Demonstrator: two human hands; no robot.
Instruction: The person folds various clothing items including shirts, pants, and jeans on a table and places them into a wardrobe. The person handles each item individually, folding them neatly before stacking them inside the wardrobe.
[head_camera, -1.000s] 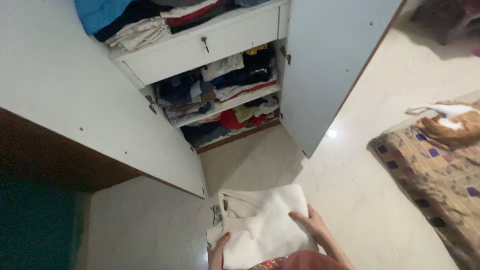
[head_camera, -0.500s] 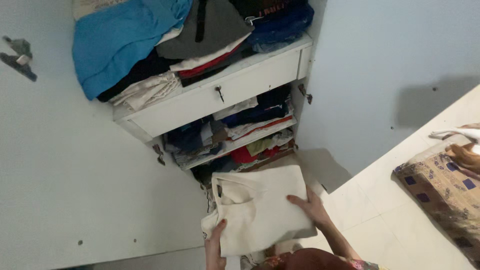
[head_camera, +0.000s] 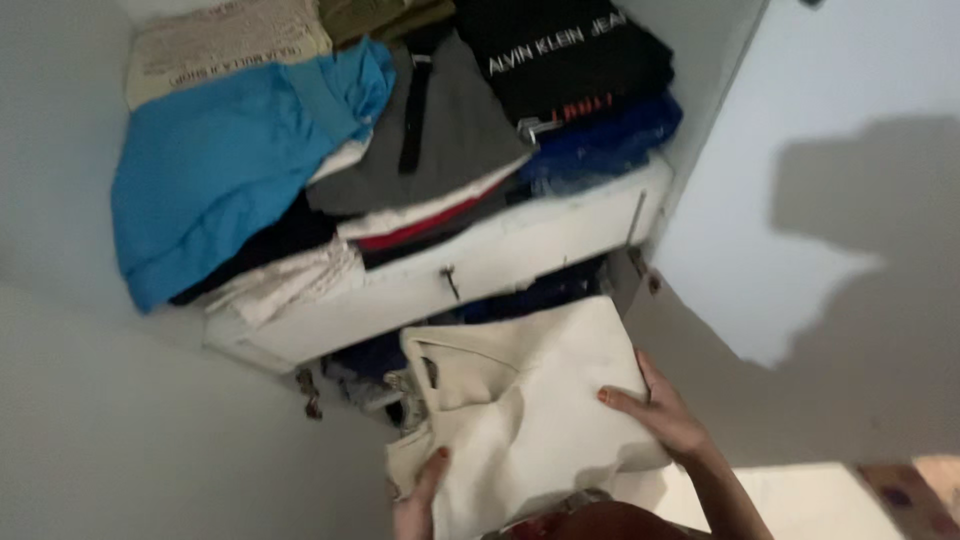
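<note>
Bare forearms; painted nails on fingers (head_camera: 612, 397); reddish patterned garment.

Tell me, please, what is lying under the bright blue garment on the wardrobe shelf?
Under the bright blue garment a dark cloth shows, and below that a whitish textured fabric. How far either runs back beneath it is covered, as is anything deeper in.

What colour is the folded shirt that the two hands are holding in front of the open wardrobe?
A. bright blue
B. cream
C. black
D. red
B: the folded cream shirt with a collar is gripped by the left hand at its lower edge and the right hand at its side; the bright blue garment lies on the shelf above.
</note>
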